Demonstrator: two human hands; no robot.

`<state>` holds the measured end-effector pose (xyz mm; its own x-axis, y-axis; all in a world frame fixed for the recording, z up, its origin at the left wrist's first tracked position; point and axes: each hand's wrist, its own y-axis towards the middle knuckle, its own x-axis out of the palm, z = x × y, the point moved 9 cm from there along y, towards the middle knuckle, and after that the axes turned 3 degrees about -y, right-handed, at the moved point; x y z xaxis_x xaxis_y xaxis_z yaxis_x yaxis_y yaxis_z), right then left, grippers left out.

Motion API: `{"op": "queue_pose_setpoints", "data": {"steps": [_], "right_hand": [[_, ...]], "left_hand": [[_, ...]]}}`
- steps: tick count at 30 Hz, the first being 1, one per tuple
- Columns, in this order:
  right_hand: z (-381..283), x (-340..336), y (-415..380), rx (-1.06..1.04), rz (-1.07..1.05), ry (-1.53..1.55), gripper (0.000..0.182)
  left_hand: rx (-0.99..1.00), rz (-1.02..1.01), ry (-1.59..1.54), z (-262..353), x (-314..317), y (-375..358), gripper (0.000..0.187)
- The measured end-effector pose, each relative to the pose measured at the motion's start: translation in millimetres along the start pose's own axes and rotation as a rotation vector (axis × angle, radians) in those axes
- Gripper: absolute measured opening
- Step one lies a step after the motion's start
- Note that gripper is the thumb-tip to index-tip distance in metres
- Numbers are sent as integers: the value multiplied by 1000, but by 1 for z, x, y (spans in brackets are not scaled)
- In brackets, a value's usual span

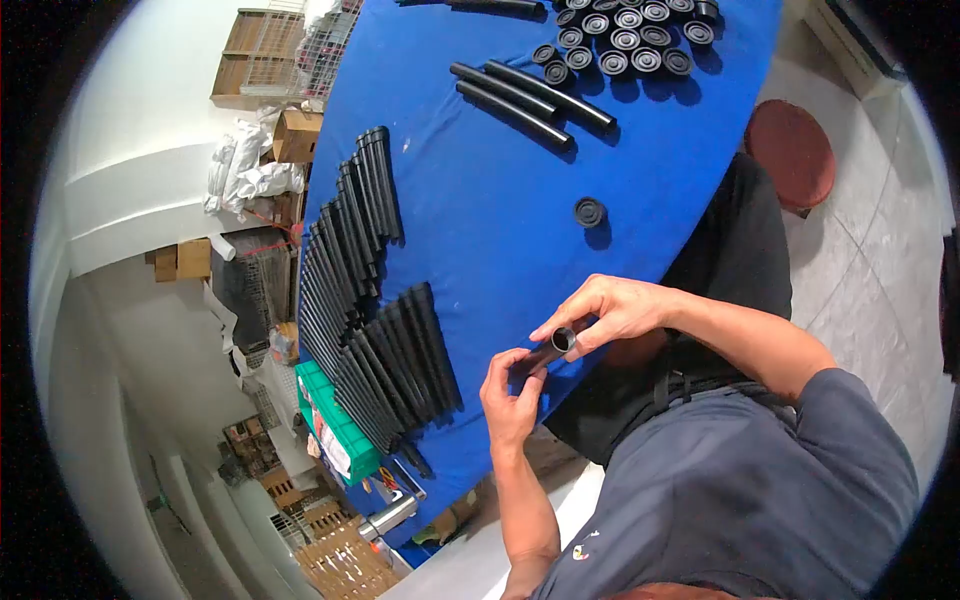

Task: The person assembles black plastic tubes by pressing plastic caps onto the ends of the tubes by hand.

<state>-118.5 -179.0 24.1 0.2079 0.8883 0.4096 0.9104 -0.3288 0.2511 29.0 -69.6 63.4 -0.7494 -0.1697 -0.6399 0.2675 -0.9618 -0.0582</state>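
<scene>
A short black tube (541, 354) is held between my two hands near the blue table's edge, its open end facing up toward me. My left hand (512, 398) is closed round the tube's lower part. At the open end, my right hand (612, 308) pinches the tube's rim between fingers and thumb. A single round black cap (590, 212) with concentric rings lies on the cloth beyond my right hand. Three loose black tubes (535, 103) lie farther up, beside a group of several similar black caps (626, 38).
Rows of several black tubes (400, 350) cover the left part of the blue cloth (500, 230). A green crate (338, 425) stands at the table's left edge, near a silver cylinder (388, 518). A round red stool (790, 155) stands on the floor at right.
</scene>
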Motion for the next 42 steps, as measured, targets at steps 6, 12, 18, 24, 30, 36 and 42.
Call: {"op": "queue_pose_setpoints", "data": {"steps": [6, 12, 18, 24, 30, 36, 42], "right_hand": [[6, -1, 2, -14, 48, 44, 42], [-14, -4, 1, 30, 146, 46, 43], [-4, -7, 3, 82, 193, -48, 57], [-6, -3, 13, -33, 177, -203, 81], [-1, -4, 9, 50, 237, -179, 47], [0, -11, 1, 167, 304, -269, 30], [1, 0, 7, 94, 148, -52, 58]], "left_hand": [[58, -32, 44, 9, -1, 3, 35], [171, -36, 166, 21, 1, 7, 56], [174, 82, 135, 18, 1, 15, 44], [22, 245, -1112, -2, 8, 14, 37], [-428, 249, -1295, -25, 45, -8, 23], [-242, 174, -383, -18, 36, -30, 22], [345, 357, 323, 53, 1, -5, 45]]}}
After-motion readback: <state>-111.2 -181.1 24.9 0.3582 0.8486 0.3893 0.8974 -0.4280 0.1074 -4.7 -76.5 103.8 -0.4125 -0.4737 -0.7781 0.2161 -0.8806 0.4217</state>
